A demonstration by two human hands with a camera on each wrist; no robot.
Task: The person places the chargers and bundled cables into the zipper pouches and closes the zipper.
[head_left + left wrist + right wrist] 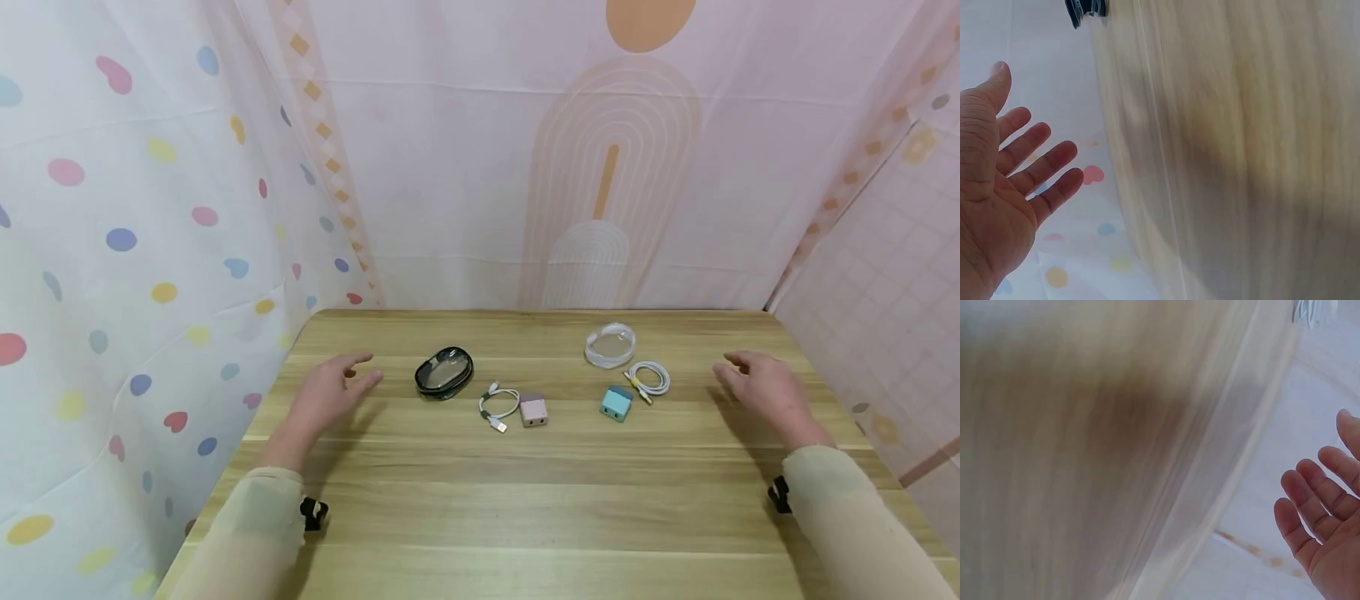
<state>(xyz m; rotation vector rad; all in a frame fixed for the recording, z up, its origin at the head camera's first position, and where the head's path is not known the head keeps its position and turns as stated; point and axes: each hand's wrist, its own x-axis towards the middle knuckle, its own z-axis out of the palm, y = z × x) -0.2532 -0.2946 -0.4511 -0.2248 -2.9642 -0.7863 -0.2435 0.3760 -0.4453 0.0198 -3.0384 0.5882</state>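
My left hand (326, 396) hovers over the left side of the table, fingers relaxed and holding nothing. Nearest to it is a black-rimmed oval case (444, 372) with a clear top. On the other side, my right hand (768, 392) is likewise empty, its fingers loosely extended. A coiled white cable (649, 380) with a yellow tie lies closest to that hand. Beside the cable sit a teal charger plug (616, 403) and a white-rimmed clear case (610, 347). Mid-table, a short white cable (498, 407) lies left of a pink charger plug (534, 410).
The wooden table (480, 517) has its back edge against a patterned curtain (450, 183). A dotted curtain (150, 250) hangs along the left, another on the right. Black straps show at both wrists, by the beige sleeves (247, 533).
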